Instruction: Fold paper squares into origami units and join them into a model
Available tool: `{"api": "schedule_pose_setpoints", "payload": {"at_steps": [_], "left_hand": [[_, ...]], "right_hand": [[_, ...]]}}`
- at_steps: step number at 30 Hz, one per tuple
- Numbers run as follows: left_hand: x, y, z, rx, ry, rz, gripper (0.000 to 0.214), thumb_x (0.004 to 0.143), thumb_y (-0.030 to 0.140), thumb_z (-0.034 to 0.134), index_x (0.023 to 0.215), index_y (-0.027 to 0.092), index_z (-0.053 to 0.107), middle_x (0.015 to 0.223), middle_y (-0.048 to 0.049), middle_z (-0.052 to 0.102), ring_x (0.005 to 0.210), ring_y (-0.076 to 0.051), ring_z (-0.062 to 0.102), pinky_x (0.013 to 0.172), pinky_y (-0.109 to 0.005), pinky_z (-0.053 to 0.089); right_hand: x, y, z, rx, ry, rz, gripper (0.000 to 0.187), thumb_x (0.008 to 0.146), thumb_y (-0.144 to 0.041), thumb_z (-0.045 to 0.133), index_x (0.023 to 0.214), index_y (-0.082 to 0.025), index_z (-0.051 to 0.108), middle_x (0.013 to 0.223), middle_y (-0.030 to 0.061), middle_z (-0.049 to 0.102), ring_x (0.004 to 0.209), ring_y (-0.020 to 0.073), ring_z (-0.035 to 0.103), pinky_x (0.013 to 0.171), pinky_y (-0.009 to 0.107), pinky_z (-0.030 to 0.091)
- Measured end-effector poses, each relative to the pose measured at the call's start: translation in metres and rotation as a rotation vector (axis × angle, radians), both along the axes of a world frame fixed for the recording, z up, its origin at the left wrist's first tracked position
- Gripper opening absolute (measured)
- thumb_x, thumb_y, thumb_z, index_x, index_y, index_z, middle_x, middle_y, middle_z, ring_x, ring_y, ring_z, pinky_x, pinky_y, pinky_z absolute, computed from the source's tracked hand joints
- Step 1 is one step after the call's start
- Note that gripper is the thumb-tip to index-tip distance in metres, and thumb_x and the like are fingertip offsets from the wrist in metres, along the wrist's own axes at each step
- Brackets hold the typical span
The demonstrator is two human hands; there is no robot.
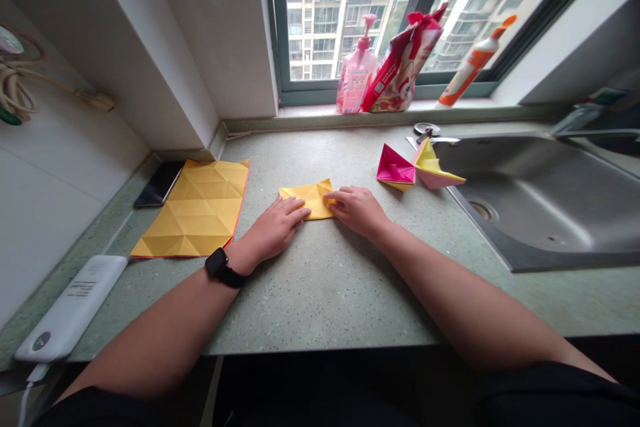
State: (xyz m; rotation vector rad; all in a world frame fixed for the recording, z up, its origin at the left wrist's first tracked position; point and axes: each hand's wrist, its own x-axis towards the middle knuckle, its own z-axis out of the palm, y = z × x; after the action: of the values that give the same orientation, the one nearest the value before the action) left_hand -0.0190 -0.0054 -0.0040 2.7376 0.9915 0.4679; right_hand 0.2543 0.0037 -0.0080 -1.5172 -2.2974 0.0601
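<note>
A small folded piece of yellow paper (314, 199) lies on the counter in front of me. My left hand (280, 225) rests flat over its left part, fingers stretched out and pressing it down. At the paper's right edge, my right hand (357, 209) has its fingers bent, with thumb and fingertips on the edge. Left of my hands lies a larger yellow sheet (200, 203) with a grid of creases and a red underside. Beyond my right hand stand a folded magenta paper shape (395, 165) and a yellow and pink folded paper shape (436, 167), side by side.
A steel sink (550, 200) is set into the counter on the right. A dark phone (159, 184) and a white power bank (73, 307) with a cable lie at left. On the windowsill stand a pink pump bottle (357, 77), a red bag (405, 63) and an orange-white bottle (473, 67).
</note>
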Motion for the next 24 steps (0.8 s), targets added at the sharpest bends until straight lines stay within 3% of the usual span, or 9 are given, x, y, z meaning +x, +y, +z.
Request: {"api": "schedule_pose_setpoints", "payload": {"at_steps": [3, 7, 13, 16, 18, 21, 24], "left_hand": [[0.0, 0.001, -0.003, -0.067, 0.031, 0.01, 0.043, 0.116, 0.03, 0.043, 0.154, 0.025, 0.063, 0.167, -0.0128, 0.056, 0.156, -0.032, 0.05, 0.132, -0.058, 0.041], [0.0, -0.001, 0.0, -0.121, 0.18, 0.0, 0.061, 0.115, 0.05, 0.047, 0.171, 0.024, 0.046, 0.183, -0.0162, 0.031, 0.169, -0.041, 0.028, 0.137, -0.064, 0.027], [0.004, -0.002, 0.003, -0.159, 0.251, -0.02, 0.066, 0.115, 0.056, 0.046, 0.176, 0.031, 0.035, 0.187, -0.0117, 0.02, 0.174, -0.039, 0.014, 0.14, -0.065, 0.009], [0.005, -0.003, 0.005, -0.158, 0.239, -0.022, 0.063, 0.115, 0.056, 0.047, 0.174, 0.033, 0.041, 0.185, -0.0109, 0.025, 0.173, -0.04, 0.018, 0.138, -0.068, 0.009], [0.006, -0.005, 0.008, -0.119, 0.209, -0.013, 0.056, 0.115, 0.051, 0.048, 0.169, 0.033, 0.05, 0.18, -0.0116, 0.039, 0.168, -0.039, 0.031, 0.137, -0.069, 0.013], [0.007, -0.008, 0.011, -0.048, 0.137, 0.043, 0.047, 0.116, 0.04, 0.047, 0.159, 0.028, 0.061, 0.158, -0.0125, 0.064, 0.15, -0.035, 0.054, 0.133, -0.061, 0.031], [0.007, -0.007, 0.008, -0.033, 0.08, 0.086, 0.048, 0.115, 0.037, 0.048, 0.16, 0.025, 0.059, 0.157, -0.0135, 0.064, 0.147, -0.033, 0.056, 0.128, -0.055, 0.04]], "right_hand": [[0.001, 0.0, -0.003, 0.073, 0.017, -0.019, 0.025, 0.097, -0.02, 0.073, 0.116, -0.028, 0.087, 0.119, 0.0114, 0.08, 0.104, 0.0288, 0.072, 0.094, 0.044, 0.056], [-0.003, -0.003, -0.003, 0.18, 0.072, 0.002, 0.029, 0.096, -0.018, 0.073, 0.12, -0.027, 0.085, 0.139, 0.0135, 0.073, 0.128, 0.0341, 0.065, 0.107, 0.052, 0.054], [-0.013, -0.01, -0.001, 0.02, 0.01, 0.072, 0.027, 0.107, -0.027, 0.063, 0.127, -0.027, 0.082, 0.141, 0.012, 0.075, 0.13, 0.0306, 0.067, 0.114, 0.051, 0.051], [-0.013, -0.008, -0.001, -0.06, -0.032, 0.024, 0.028, 0.108, -0.029, 0.062, 0.129, -0.027, 0.081, 0.144, 0.0122, 0.074, 0.13, 0.0312, 0.068, 0.114, 0.052, 0.051], [-0.01, -0.006, -0.002, -0.076, -0.031, 0.031, 0.028, 0.107, -0.029, 0.064, 0.131, -0.027, 0.08, 0.146, 0.0119, 0.074, 0.133, 0.0314, 0.068, 0.115, 0.052, 0.051], [-0.009, -0.004, -0.003, -0.077, -0.005, 0.154, 0.027, 0.107, -0.027, 0.066, 0.13, -0.027, 0.08, 0.148, 0.0107, 0.074, 0.135, 0.0301, 0.067, 0.116, 0.051, 0.05], [-0.01, -0.005, -0.004, -0.072, 0.025, 0.25, 0.026, 0.107, -0.028, 0.066, 0.129, -0.029, 0.081, 0.147, 0.0092, 0.074, 0.134, 0.0293, 0.067, 0.116, 0.052, 0.05]]}}
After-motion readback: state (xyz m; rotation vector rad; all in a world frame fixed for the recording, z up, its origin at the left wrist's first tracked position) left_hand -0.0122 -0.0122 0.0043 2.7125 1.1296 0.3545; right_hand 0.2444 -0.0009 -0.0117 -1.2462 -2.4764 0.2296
